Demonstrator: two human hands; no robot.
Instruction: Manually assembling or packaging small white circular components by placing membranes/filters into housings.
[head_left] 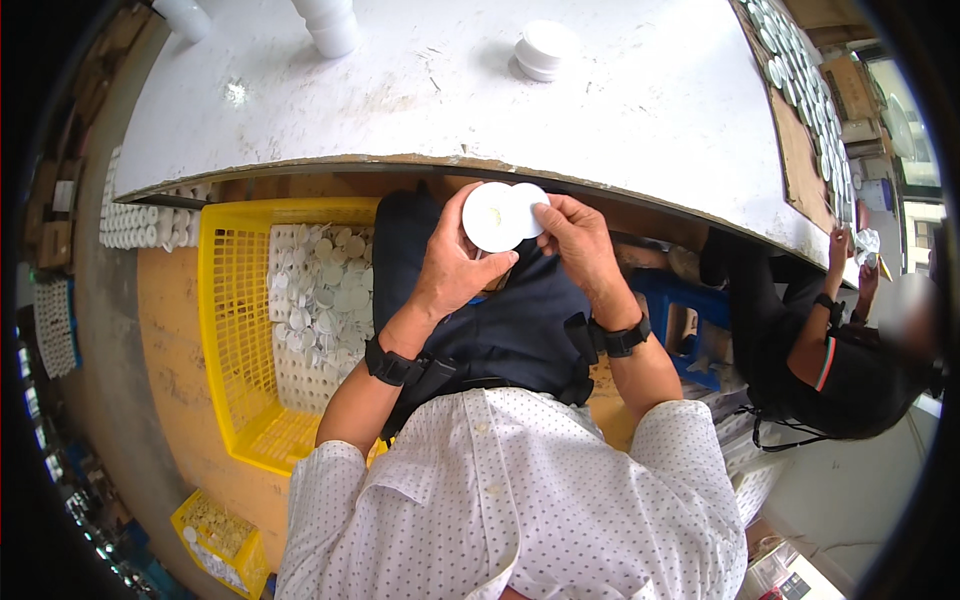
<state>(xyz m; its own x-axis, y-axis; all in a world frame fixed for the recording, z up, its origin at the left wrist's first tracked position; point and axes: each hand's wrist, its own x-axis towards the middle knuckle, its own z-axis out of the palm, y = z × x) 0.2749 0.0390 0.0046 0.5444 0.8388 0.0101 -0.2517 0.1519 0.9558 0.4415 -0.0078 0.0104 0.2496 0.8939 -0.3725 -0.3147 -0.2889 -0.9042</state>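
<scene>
Head view — **Caller:** left hand (450,270) is pinching a round white lid (493,217) just below the table edge (400,160), flat face turning up toward the camera.

**Partner:** Right hand (580,245) is clamping a second white disc (530,205), overlapping it. Round, so no long axis. Yellow crate (230,330) is sitting to the left.

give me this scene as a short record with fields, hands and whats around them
left hand: left hand holds a white round lid
right hand: right hand pinches a second white disc overlapping the lid
to the left: yellow crate holding many white lids
table: white worktable with a stack of white caps
right side: another person's hands at the table edge
</scene>
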